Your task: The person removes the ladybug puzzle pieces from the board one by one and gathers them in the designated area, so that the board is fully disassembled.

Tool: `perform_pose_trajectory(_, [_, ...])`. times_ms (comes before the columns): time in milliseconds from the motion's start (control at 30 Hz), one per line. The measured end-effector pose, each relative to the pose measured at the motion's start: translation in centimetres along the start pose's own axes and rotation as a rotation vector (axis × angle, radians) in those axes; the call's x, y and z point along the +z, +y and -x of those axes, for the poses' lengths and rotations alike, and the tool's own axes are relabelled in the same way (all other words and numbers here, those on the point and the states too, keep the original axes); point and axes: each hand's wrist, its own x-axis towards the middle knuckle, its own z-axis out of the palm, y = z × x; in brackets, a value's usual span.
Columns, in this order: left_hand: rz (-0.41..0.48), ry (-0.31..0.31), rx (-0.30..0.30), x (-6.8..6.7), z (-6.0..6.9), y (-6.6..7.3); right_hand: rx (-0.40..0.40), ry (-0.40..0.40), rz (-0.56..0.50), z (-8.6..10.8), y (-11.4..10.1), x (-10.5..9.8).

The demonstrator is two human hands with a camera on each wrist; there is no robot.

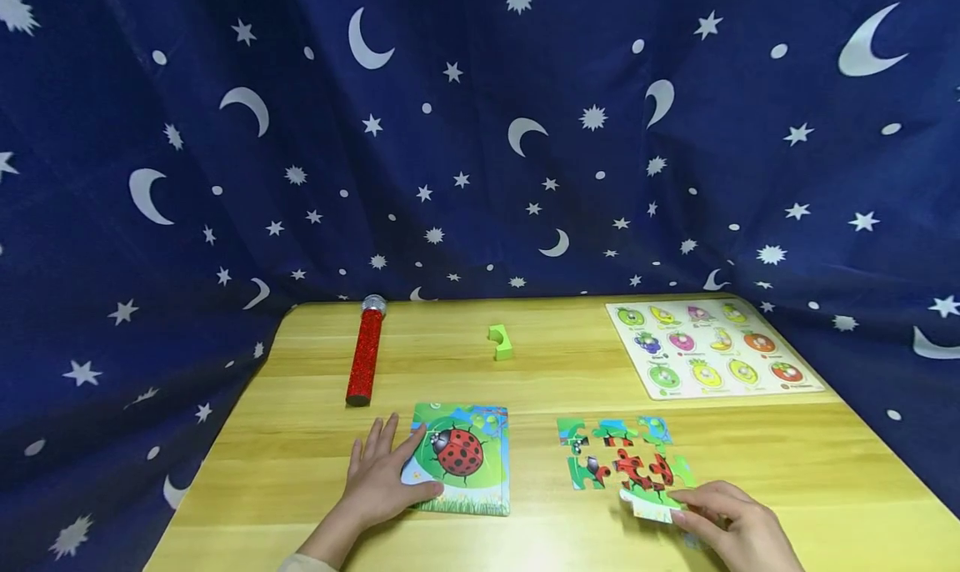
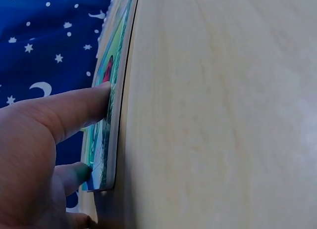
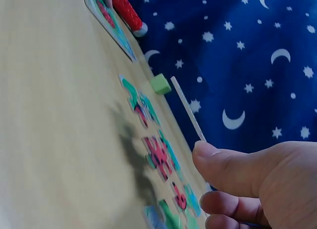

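My left hand (image 1: 381,477) rests with spread fingers at the left side of a square ladybug puzzle board (image 1: 491,476). Its thumb and index finger touch the board's printed face, as the left wrist view also shows. On the right, my right hand (image 1: 738,524) pinches a green and white jigsaw piece (image 1: 648,508) between thumb and fingers. That piece is raised off the table, seen edge-on in the right wrist view. Just beyond it lie several loose ladybug jigsaw pieces (image 1: 628,464), spaced slightly apart. A piece lying beneath the right hand is partly hidden.
A red glitter microphone (image 1: 365,355) lies at the back left of the wooden table (image 1: 555,530). Near the back middle stands a light green notched block (image 1: 501,343). A fruit picture board (image 1: 693,390) lies at the back right, before a starry blue curtain (image 1: 480,138).
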Motion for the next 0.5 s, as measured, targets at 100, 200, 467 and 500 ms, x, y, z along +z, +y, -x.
perform_pose_trajectory(100, [-0.002,-0.009,0.002,-0.1,0.1,0.0,-0.009,0.013,-0.005,0.4,0.3,-0.2])
perform_pose_trajectory(200, [-0.011,-0.015,0.003,-0.1,0.2,0.0,-0.029,-0.003,0.004,0.6,0.4,-0.1])
perform_pose_trajectory(467, [-0.019,-0.014,0.014,-0.2,0.3,0.1,-0.157,0.036,0.085,0.8,1.0,0.4])
perform_pose_trajectory(500, [-0.021,-0.014,0.015,-0.1,0.3,0.1,-0.168,0.05,0.103,0.9,1.1,0.5])
